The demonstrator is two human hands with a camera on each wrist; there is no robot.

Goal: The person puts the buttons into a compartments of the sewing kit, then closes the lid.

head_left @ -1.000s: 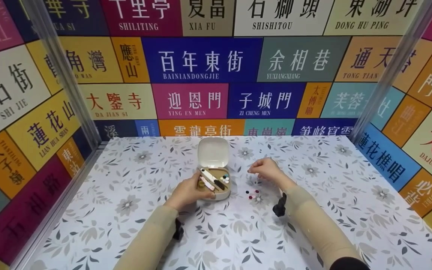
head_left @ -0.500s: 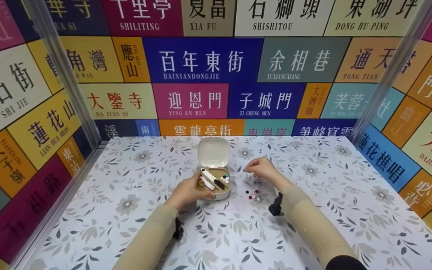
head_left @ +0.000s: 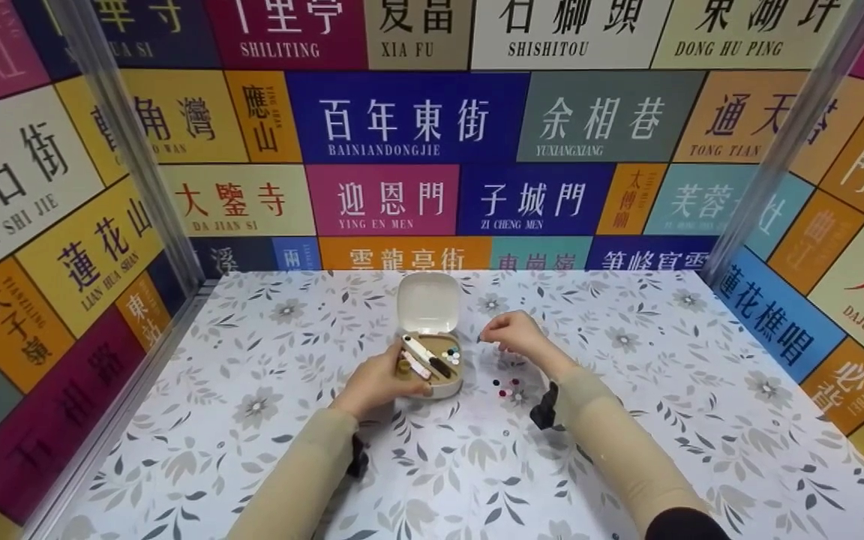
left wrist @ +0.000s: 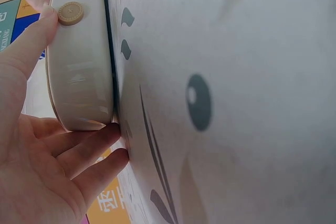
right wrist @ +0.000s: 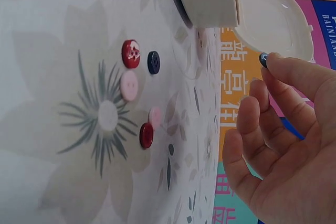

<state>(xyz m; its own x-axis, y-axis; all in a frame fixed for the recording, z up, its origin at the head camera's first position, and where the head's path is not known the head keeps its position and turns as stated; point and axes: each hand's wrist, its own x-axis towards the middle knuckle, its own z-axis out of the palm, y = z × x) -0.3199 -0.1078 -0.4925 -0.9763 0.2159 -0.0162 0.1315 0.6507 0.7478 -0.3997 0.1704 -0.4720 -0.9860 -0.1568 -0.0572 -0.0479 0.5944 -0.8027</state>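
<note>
My left hand [head_left: 376,382] grips the near-left side of a cream sewing box [head_left: 445,390], which rests on the table with its lid [head_left: 429,301] raised. In the left wrist view, the thumb lies by a tan button-shaped clasp [left wrist: 71,13] and the fingers reach round the box's other side. Between thumb and forefinger, my right hand [head_left: 518,332] pinches a small dark blue button [right wrist: 263,60], just right of the box. Below that hand on the cloth lie red buttons [right wrist: 130,54], pink buttons [right wrist: 129,85] and a navy button [right wrist: 153,62].
Inside the box are a white-and-black slim tool [head_left: 426,356], several small buttons [head_left: 451,355] in the right compartment, and a gold-coloured item [head_left: 403,368] by the left fingers. A leaf-patterned cloth [head_left: 252,465] covers the table. Sign-printed walls [head_left: 409,120] stand behind and at both sides.
My right hand has moved left, closer to the box, carrying the pinched button. The left hand and the box have stayed in place.
</note>
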